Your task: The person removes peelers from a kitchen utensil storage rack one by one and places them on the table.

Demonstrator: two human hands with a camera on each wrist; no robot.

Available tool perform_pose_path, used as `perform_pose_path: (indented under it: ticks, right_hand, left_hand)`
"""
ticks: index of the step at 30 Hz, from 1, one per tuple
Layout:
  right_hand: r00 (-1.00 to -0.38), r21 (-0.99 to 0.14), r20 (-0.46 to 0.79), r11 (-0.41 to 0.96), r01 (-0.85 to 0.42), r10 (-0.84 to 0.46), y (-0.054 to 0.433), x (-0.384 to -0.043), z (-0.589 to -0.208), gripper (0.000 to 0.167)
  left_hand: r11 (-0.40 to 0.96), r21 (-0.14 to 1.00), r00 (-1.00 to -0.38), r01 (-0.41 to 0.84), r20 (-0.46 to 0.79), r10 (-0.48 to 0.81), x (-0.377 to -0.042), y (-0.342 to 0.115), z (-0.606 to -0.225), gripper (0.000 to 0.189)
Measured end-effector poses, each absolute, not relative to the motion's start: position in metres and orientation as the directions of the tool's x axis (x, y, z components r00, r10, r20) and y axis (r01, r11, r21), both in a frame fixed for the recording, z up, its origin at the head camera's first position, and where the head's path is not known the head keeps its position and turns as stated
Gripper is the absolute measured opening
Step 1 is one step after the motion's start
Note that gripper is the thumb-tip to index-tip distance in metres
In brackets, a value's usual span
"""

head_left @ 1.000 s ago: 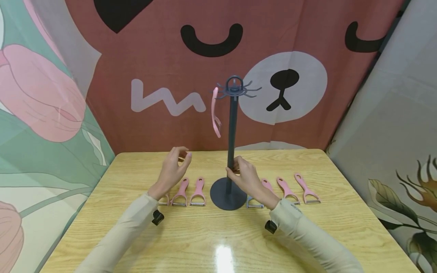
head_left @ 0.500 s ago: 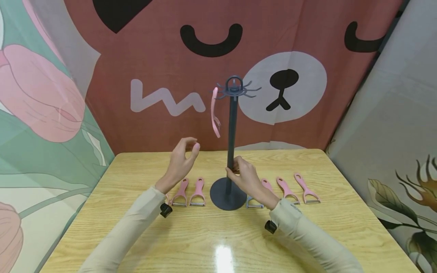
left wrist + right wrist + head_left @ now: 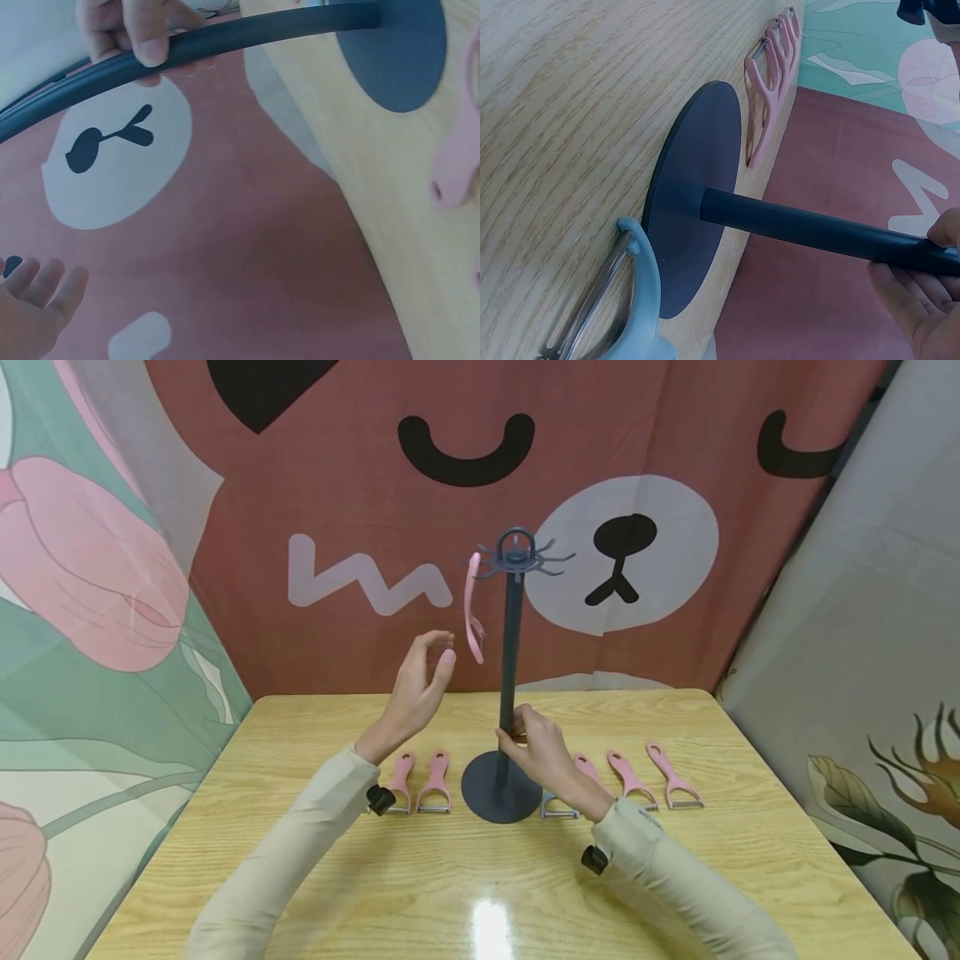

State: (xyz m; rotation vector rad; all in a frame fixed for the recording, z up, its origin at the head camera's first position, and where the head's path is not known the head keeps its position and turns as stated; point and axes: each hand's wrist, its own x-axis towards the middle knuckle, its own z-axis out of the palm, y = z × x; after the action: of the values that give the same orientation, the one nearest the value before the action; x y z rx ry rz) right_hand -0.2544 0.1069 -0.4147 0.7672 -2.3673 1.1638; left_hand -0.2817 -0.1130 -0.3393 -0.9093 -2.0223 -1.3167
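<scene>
A dark grey stand rises from a round base, with a ring of hooks on top. My right hand grips its pole low down, thumb and fingers around it, as the right wrist view also shows. One pink peeler hangs from a hook on the left side. My left hand is raised left of the pole, below the hanging peeler, fingers loosely bent and holding nothing. In the left wrist view, the fingers of my left hand are apart from the pole.
Pink peelers lie left of the base, one partly behind my left forearm. To the right lie more pink peelers and a light blue one, partly covered by my right arm. A bear-print curtain hangs behind the wooden table.
My left hand has moved up and to the right, from above the left peelers to near the hanging peeler. The right hand and the stand have stayed in place.
</scene>
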Motion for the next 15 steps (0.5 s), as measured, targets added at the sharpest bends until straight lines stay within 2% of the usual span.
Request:
perform_pose_path:
  ticks: [10,15]
  right_hand:
    - [-0.77,-0.59,0.564,0.507,-0.629,-0.3,0.107,-0.255,-0.415,0.015]
    - [-0.768,-0.584,0.563,0.51,-0.632,-0.306,0.107,-0.255,-0.415,0.015]
  left_hand:
    - [0.227,0.566,-0.608,0.792,0.764,0.218,-0.252,-0.097,-0.296,0.042]
    - [0.16,0.518,-0.542,0.84,0.809,0.228,-0.252,-0.092,-0.291,0.042]
